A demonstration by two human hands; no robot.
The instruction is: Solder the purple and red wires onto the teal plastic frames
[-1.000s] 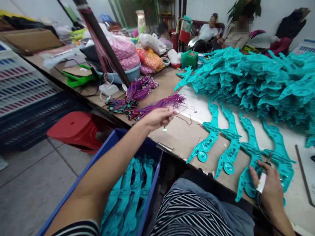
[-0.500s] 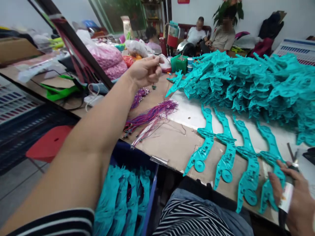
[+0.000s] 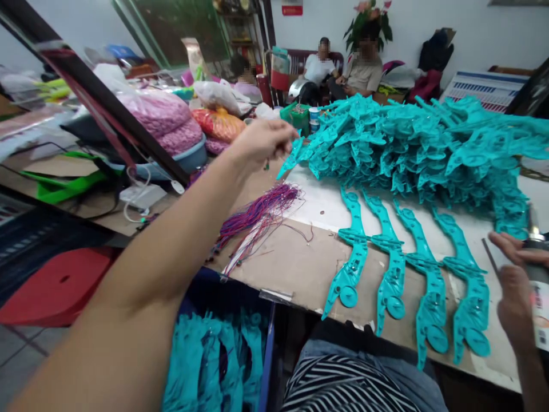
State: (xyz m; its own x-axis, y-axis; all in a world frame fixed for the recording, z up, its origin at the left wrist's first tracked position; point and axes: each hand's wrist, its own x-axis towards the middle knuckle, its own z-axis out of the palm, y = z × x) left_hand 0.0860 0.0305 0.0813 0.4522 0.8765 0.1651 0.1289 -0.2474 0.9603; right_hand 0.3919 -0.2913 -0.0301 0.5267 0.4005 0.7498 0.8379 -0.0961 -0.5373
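Note:
My left hand [image 3: 270,143] reaches out over the far part of the table, its fingers pinched. A small dark green part [image 3: 266,166] hangs just below it, apparently on a thin wire that is hard to see. At the right edge my right hand [image 3: 517,286] is wrapped round a soldering iron [image 3: 539,309] with a dark handle, white label and metal tip pointing up. Beside its fingers a thin dark rod [image 3: 491,257] sticks out. Several turquoise plastic gun-shaped shells [image 3: 465,274] lie in a row left of this hand. A bundle of purple and red wires [image 3: 261,212] lies below my left hand.
A large heap of turquoise shells [image 3: 412,149] covers the back right. More shells fill a blue crate [image 3: 268,355] below the table edge. A dark slanting post [image 3: 107,109] rises at left, near a red stool [image 3: 55,286]. People sit at the back.
My left hand has come down and slightly nearer the turquoise heap. My right hand, with the soldering iron, has moved right and up, off the rightmost shell. The view has shifted.

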